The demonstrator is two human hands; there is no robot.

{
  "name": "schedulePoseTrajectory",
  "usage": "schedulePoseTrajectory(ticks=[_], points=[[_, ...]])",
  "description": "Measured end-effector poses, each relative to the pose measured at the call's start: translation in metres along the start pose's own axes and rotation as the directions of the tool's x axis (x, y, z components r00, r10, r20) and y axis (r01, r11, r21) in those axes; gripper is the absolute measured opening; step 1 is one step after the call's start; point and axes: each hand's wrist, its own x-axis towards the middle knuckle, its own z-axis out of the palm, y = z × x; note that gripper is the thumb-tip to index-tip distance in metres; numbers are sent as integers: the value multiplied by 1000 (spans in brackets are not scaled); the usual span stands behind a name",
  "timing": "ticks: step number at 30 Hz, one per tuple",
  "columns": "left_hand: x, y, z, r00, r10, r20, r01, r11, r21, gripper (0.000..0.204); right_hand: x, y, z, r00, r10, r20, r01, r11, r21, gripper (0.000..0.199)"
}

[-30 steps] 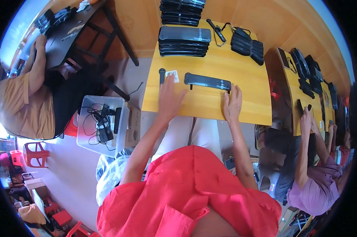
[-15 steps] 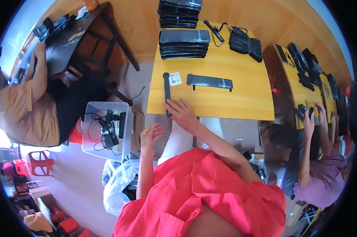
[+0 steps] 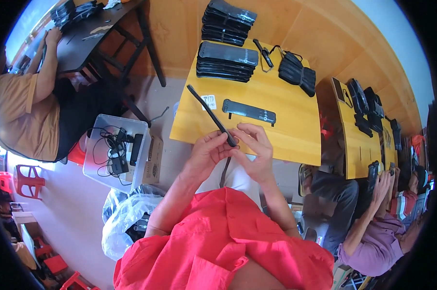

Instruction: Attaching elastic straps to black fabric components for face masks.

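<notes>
My left hand [image 3: 205,153] pinches the lower end of a long, slim black bar [image 3: 206,108] and holds it tilted above the table's near edge. My right hand [image 3: 255,153] meets it there, thumb and fingertips at the same end of the bar. Behind the bar, a small white printed label [image 3: 209,102] lies on the yellow table [image 3: 295,140]. To its right rests a flat black plastic sleeve [image 3: 250,111] with a row of pale marks, and small black tabs stick out from under it.
Stacks of black sleeves [image 3: 225,62] stand at the table's back left, with a bundled black pile [image 3: 297,75] at the back right. A clear bin [image 3: 90,162] of cables and adapters is at left, above a plastic bag [image 3: 124,227]. Co-workers sit on both sides.
The black bar has been lifted off the table and tilted. My left hand has come up to grip it, and my right hand has shifted right, to its lower end.
</notes>
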Motion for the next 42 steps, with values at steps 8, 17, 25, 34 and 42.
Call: schedulePoseTrajectory(ticks=[8, 17, 25, 34, 42], points=[[3, 0, 15, 999, 3, -50, 3, 992, 126, 26, 3, 7, -24, 986, 120, 117, -140, 972, 187, 24], [5, -2, 17, 998, 13, -60, 0, 977, 212, 27, 7, 15, -32, 968, 156, 197, -213, 926, 313, 19], [7, -2, 22, 997, 28, -67, -12, 972, 234, 29, 6, 21, -34, 936, 245, 253, -332, 853, 404, 16], [5, -5, 29, 999, 10, -43, 1, 971, 239, 29, 5, 20, -43, 902, 316, 294, -426, 760, 490, 16], [6, -11, 32, 981, 176, -77, -139, 926, 352, 28, 4, 0, -41, 967, 203, 152, -224, 965, 137, 13]])
